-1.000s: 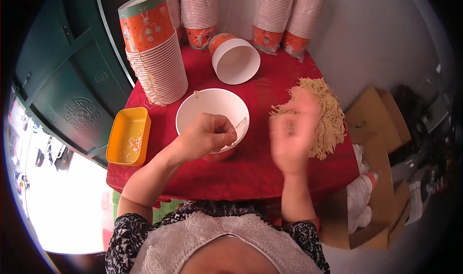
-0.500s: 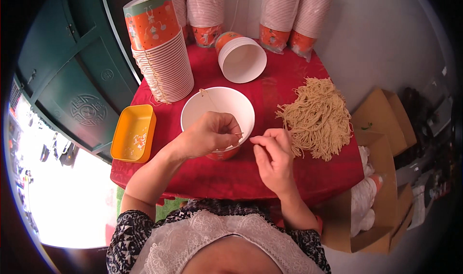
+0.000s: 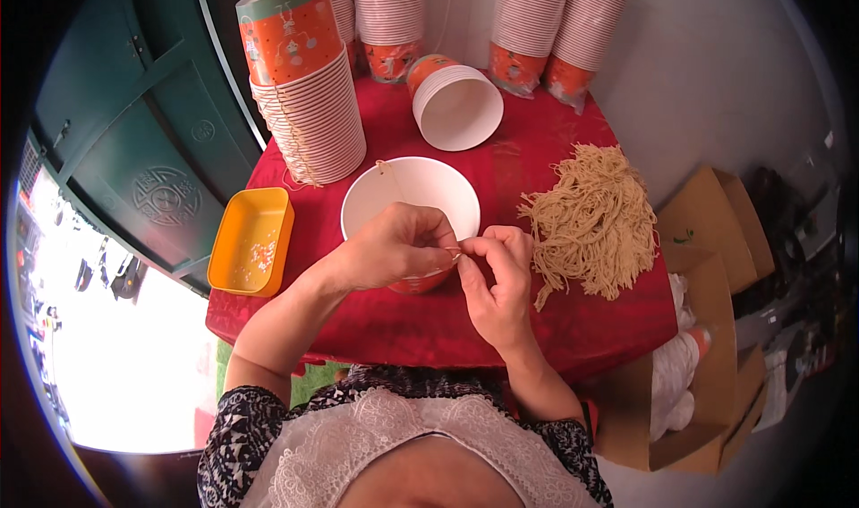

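Pinching thin pale threadlike strand (image 3: pixel 458 256), left hand (image 3: pixel 398 249) and right hand (image 3: pixel 501 280), fingertips closed; probably light, pliable, best held near end

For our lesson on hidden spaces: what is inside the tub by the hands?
A string hangs inside the tub from its far rim. The left hand covers much of the near side, hiding anything there.

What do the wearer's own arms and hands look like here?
The left hand and right hand are bare, with no gloves, watch or bracelet in view. Forearms are uncovered below black-and-white patterned sleeves that end near the elbows; white lace covers the chest.
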Motion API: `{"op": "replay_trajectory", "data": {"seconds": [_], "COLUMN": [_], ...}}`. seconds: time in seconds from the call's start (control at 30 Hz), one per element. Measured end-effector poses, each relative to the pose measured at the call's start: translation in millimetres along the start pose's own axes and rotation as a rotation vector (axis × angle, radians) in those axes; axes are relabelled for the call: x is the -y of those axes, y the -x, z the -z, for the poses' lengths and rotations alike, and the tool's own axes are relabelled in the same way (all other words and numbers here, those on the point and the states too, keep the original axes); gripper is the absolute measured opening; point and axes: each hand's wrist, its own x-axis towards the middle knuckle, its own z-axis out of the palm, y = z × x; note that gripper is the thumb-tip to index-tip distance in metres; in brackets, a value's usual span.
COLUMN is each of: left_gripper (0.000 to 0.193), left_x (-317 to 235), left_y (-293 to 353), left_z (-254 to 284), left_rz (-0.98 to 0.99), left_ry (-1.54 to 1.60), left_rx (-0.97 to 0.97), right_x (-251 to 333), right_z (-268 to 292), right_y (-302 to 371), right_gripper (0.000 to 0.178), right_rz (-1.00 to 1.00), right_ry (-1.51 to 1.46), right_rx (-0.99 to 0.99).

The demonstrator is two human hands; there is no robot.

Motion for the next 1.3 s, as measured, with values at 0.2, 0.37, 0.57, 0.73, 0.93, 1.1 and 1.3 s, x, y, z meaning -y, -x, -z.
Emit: {"op": "replay_trajectory", "data": {"seconds": [0.2, 0.37, 0.57, 0.73, 0.93, 1.1, 1.3], "left_gripper": [0.004, 0.005, 0.005, 0.006, 0.007, 0.008, 0.006], "left_x": [5, 6, 7, 3, 1, -3, 2], "left_y": [-1, -2, -2, -1, -2, -3, -6], "left_z": [1, 0, 2, 1, 0, 0, 6], "left_rz": [-0.027, -0.033, -0.060, -0.040, -0.031, 0.007, 0.048], "left_ry": [-0.053, -0.055, -0.069, -0.101, -0.100, -0.165, -0.008], "left_rx": [-0.036, -0.047, -0.055, -0.048, -0.040, -0.060, -0.065], "right_x": [2, 1, 4, 1, 1, -2, 6], "right_z": [0, -5, -7, -11, -12, -15, -16], "right_y": [5, 4, 2, 4, 2, 5, 9], "right_gripper": [0.011, 0.014, 0.015, 0.015, 0.011, 0.010, 0.015], "right_rz": [-0.019, 0.024, -0.010, -0.053, -0.082, -0.065, 0.051], "right_ry": [0.023, 0.044, -0.014, -0.100, -0.135, -0.102, -0.011], "right_rx": [-0.091, -0.090, -0.087, -0.110, -0.108, -0.140, -0.172]}}
